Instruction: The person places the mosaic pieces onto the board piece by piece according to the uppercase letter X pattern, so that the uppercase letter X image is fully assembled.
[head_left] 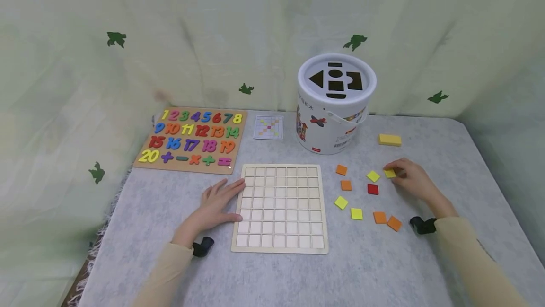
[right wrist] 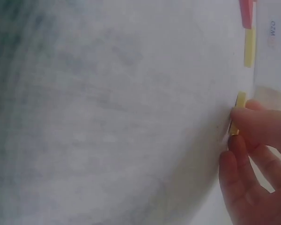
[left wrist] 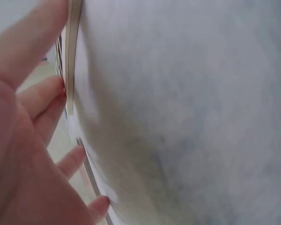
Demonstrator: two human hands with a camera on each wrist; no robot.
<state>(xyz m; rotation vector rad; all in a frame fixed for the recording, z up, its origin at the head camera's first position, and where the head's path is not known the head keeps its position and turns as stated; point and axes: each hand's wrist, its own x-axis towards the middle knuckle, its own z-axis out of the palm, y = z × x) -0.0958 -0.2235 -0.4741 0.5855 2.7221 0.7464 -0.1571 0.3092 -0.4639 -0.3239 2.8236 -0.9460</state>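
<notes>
My left hand (head_left: 216, 206) lies with spread, fairly straight fingers along the left edge of a wooden grid board (head_left: 280, 210), fingertips and thumb on its rim. In the left wrist view the fingers (left wrist: 49, 98) reach that edge. Over to the right, my right hand (head_left: 410, 181) pinches a yellow square tile (head_left: 389, 173) between thumb and fingers, low over the cloth. The right wrist view shows this thin tile edge-on (right wrist: 240, 99). Close by lie another yellow tile (head_left: 373, 176) and a red tile (head_left: 373, 189).
Several orange tiles (head_left: 380, 217) and yellow tiles (head_left: 356, 214) lie right of the board. Behind stand a white bucket (head_left: 328, 127) with a shape-hole lid and a yellow block (head_left: 389, 140). A number puzzle board (head_left: 187, 142) and a pattern card (head_left: 268, 127) lie at the back left.
</notes>
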